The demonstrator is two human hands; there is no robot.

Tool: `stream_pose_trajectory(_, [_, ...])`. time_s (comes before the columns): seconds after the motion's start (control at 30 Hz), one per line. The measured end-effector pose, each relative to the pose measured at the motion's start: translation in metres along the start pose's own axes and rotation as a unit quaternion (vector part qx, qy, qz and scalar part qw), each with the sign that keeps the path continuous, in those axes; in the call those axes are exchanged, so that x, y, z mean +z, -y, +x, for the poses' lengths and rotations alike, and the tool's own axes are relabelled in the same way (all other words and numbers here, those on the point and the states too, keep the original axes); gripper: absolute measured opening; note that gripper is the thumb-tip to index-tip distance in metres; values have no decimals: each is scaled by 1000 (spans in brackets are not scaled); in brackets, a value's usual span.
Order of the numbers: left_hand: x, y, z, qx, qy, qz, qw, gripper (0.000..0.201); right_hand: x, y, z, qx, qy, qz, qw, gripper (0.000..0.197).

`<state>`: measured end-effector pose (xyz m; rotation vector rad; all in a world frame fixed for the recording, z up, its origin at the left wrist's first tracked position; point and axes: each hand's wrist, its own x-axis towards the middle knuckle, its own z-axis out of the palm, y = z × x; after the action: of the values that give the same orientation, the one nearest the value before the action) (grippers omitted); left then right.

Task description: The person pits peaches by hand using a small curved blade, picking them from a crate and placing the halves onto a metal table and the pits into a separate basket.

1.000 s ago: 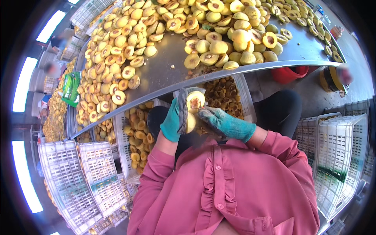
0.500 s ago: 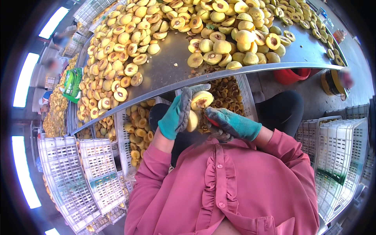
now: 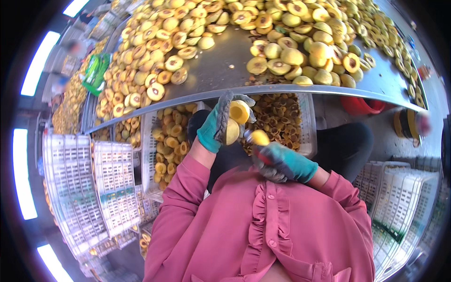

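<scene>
My left hand [image 3: 219, 121], in a teal and grey work glove, is closed around two yellow peach halves. The upper half [image 3: 239, 112] shows a smooth hollow where the stone sat; the lower half [image 3: 231, 132] shows its pale skin. In a matching glove, my right hand [image 3: 285, 162] grips a pitting knife by its red handle [image 3: 264, 159], a little apart from the fruit. A yellow scooped-out piece [image 3: 260, 137] is at the metal end of the tool, slightly blurred. Below both hands stands a white crate [image 3: 307, 124] of brown, stony peach scraps [image 3: 277, 117].
A metal table [image 3: 211, 66] with a raised rim bears heaps of cut peaches [image 3: 324, 51]. Left of my legs is a crate of hollowed halves [image 3: 171, 136]. White crates [image 3: 117, 188] stack at left and right [image 3: 399, 202]. A red tub [image 3: 361, 104] sits under the table.
My right hand has drawn the tool away from the upper peach half, with a piece at its end. That half now shows a clean hollow. The whole view has turned slightly.
</scene>
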<state>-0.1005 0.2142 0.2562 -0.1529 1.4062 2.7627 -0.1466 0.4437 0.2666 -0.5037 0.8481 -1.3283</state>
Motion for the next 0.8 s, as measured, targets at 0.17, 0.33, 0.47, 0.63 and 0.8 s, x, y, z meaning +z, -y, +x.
stream_pose_trajectory(0.17, [-72,-38,-44,80,-222,139,962,51,-40,-27,0,-11,-206,85,975,43])
stream_pose_trajectory(0.33, [-188,-41,-130,49,-386,321,863,42,-45,-48,1,-16,-251,144,957,35])
stream_pose_trajectory(0.47, [-214,-17,-169,-396,-353,435,728,41,-46,-60,10,36,-305,129,943,31])
stream_pose_trajectory(0.63, [-301,101,-220,-203,-376,717,550,45,-27,-43,24,77,-343,193,916,25])
stream_pose_trajectory(0.8, [-257,131,-172,-191,-335,705,596,46,-67,-50,-10,-81,-349,-261,896,16])
